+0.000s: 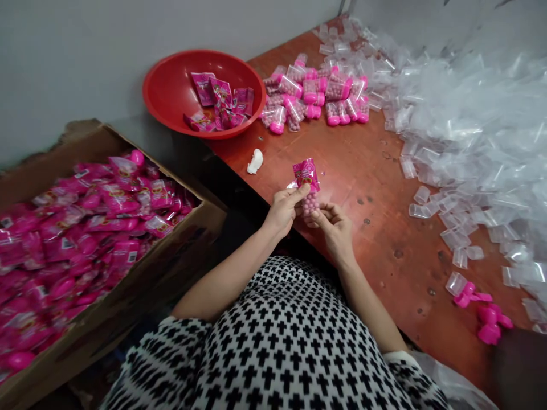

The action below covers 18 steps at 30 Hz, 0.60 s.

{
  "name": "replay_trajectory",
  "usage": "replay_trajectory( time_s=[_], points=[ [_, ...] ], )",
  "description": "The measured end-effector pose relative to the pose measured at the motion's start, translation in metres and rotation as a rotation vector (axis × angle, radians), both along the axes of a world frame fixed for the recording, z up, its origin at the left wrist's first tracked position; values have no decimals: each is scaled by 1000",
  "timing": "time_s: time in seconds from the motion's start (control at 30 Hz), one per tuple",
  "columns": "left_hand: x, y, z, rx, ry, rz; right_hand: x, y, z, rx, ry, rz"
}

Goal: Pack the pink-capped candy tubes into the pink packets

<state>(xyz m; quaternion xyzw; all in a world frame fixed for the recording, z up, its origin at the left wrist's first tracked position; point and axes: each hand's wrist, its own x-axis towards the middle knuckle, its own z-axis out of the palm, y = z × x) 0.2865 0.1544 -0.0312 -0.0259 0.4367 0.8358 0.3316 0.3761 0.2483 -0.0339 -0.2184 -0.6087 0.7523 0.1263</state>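
Note:
Over the near edge of the table, both my hands are closed around a small printed pink packet (306,172) and a clear tube of pink candy balls (310,202) just below it. My left hand (280,215) pinches the packet's lower end, its thumb lying across the front. With thumb and fingertips, my right hand (337,230) grips the bottom of the tube. Whether the tube sits partly inside the packet cannot be made out. A crumpled white scrap (255,162) lies on the table beyond my left hand.
Pink packets lie in a red bowl (156,94). Filled tubes with pink caps (314,91) are grouped at the back of the reddish table (380,228). Clear empty tubes (470,131) pile up at right, near pink plastic pieces (489,319). A cardboard box (171,267) of pink packages stands left.

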Motion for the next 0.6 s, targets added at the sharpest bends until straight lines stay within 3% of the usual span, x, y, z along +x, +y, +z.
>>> replay_trajectory(
  time_s=[0.27, 0.6],
  points=[
    [0, 4, -1, 15, -36, 12, -1, -6, 0, 90, 11, -58],
    [17, 6, -6, 72, -79, -77, -12, 9, -8, -62, 28, -90]
  ],
)
